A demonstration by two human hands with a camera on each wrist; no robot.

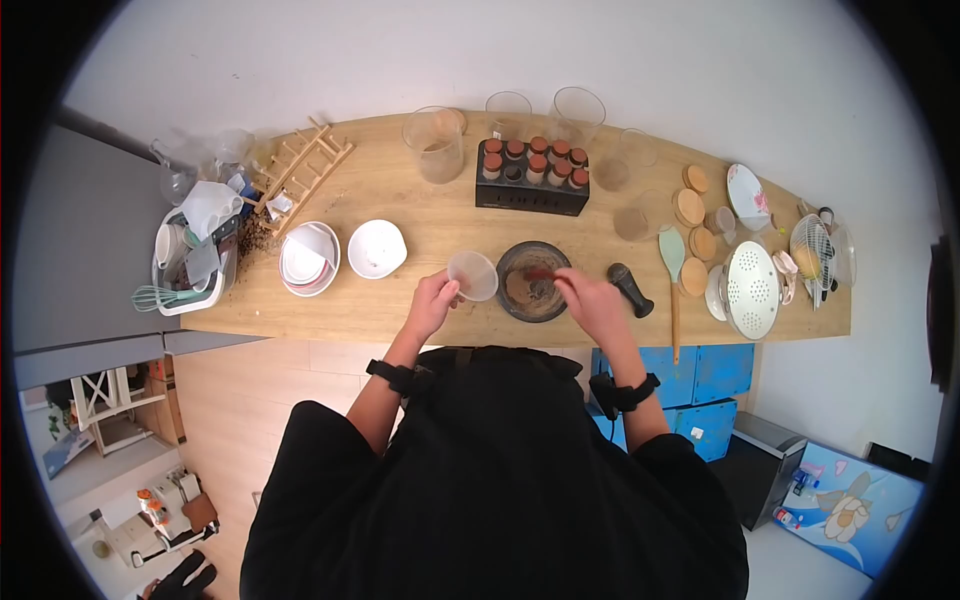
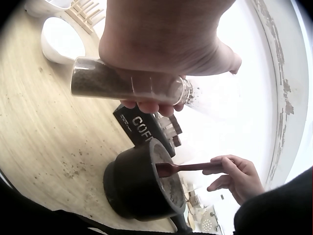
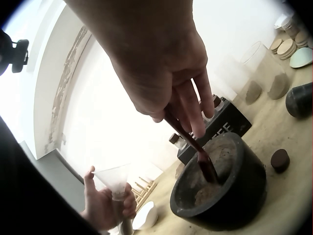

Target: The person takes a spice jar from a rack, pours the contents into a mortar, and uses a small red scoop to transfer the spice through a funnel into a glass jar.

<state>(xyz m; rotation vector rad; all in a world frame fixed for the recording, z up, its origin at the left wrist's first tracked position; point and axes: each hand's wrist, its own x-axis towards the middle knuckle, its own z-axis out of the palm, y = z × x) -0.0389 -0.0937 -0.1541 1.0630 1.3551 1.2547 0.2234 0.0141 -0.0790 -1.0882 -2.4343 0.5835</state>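
Observation:
My left hand (image 1: 430, 308) grips a clear glass vial (image 2: 105, 83) partly filled with brown powder. A translucent funnel (image 1: 472, 276) stands in the vial's mouth, just left of a black mortar (image 3: 234, 203). Brown powder coats the inside of the mortar. Between thumb and fingers, my right hand (image 1: 597, 305) holds a reddish-brown wooden spoon (image 2: 195, 167), its head down inside the mortar at the powder. A brown cap (image 3: 280, 160) lies on the table beside the mortar.
Behind the mortar stands a black COFFEE rack (image 1: 532, 197) of capped vials, with glass jars (image 1: 435, 150) around it. The black pestle (image 1: 630, 290) and a green spatula (image 1: 672, 255) lie right. White bowls (image 1: 377, 250) and a wooden rack (image 1: 303, 172) are left.

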